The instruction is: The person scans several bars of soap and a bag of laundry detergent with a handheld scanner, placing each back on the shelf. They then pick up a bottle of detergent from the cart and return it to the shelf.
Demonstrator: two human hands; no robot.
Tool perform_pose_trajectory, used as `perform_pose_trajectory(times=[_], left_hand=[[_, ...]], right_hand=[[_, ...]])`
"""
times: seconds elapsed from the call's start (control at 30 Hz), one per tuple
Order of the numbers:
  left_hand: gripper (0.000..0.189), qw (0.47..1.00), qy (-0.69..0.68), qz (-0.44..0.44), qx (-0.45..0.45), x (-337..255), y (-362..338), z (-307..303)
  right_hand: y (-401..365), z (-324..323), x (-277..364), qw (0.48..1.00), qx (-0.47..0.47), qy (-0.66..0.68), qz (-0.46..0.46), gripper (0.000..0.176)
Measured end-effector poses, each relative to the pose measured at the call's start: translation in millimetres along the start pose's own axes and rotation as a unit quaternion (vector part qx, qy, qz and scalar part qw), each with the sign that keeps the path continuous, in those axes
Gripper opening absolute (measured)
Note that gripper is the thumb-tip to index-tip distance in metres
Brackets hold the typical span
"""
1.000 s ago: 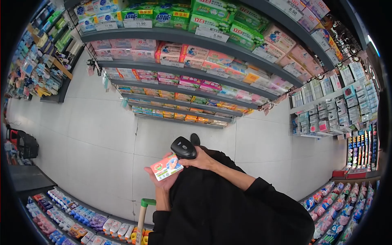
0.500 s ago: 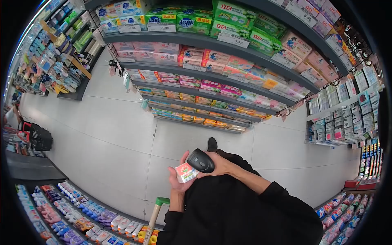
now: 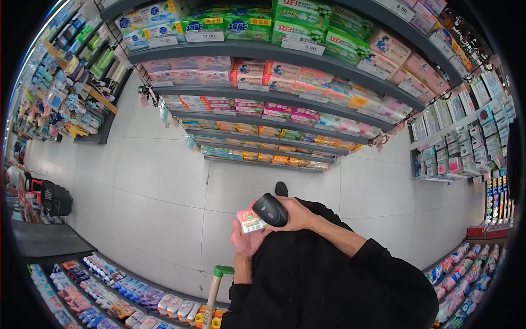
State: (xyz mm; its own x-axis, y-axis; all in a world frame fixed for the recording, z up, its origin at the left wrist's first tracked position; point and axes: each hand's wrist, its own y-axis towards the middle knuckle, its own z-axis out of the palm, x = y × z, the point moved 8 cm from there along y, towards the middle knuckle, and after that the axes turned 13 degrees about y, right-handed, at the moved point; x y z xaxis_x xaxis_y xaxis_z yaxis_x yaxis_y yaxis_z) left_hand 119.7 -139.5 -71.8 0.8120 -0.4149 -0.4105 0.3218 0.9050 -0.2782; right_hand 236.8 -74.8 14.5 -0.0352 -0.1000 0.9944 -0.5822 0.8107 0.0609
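Note:
My left hand (image 3: 246, 243) is closed around a small pink-and-white boxed pack (image 3: 251, 222), perhaps bar soap, its printed side facing up. A black handheld barcode scanner (image 3: 270, 210) is gripped in my right hand (image 3: 299, 214), with its rounded head over the right part of the pack. The scanner's handle is hidden inside my right fingers. Both hands are close together in front of my black-clothed body.
Ahead stands a tall shelf (image 3: 219, 49) stacked with packaged soaps and price tags. Bottles line the lower left shelf (image 3: 118, 285), near a green-topped pole (image 3: 222, 271). A black basket (image 3: 56, 198) is at far left; hanging goods (image 3: 460, 142) are at right.
Both hands have moved slightly up in the view, and the pack has turned and sits closer under the scanner's head. The left fingers have closed in around the pack.

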Motion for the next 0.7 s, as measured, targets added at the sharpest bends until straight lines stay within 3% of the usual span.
perform_pose_trajectory(times=[0.13, 0.2, 0.4, 0.7], left_hand=[[0.08, 0.999, 0.046, 0.011, -0.01, 2, 0, -9], [0.078, 0.995, 0.086, 0.027, 0.032, -1, -1, -11], [0.078, 0.997, 0.066, 0.006, 0.027, 4, -8, -30], [0.076, 0.991, 0.086, -0.043, 0.09, 12, -29, -42]], right_hand=[[0, -8, -2, 0.999, -0.051, -0.015, 0.005, 0.061], [-2, -7, -6, 0.998, -0.043, -0.039, 0.028, 0.066], [-4, 4, -14, 0.998, -0.054, -0.044, -0.001, 0.066], [-21, 14, -21, 0.997, -0.003, -0.065, 0.048, 0.054]])
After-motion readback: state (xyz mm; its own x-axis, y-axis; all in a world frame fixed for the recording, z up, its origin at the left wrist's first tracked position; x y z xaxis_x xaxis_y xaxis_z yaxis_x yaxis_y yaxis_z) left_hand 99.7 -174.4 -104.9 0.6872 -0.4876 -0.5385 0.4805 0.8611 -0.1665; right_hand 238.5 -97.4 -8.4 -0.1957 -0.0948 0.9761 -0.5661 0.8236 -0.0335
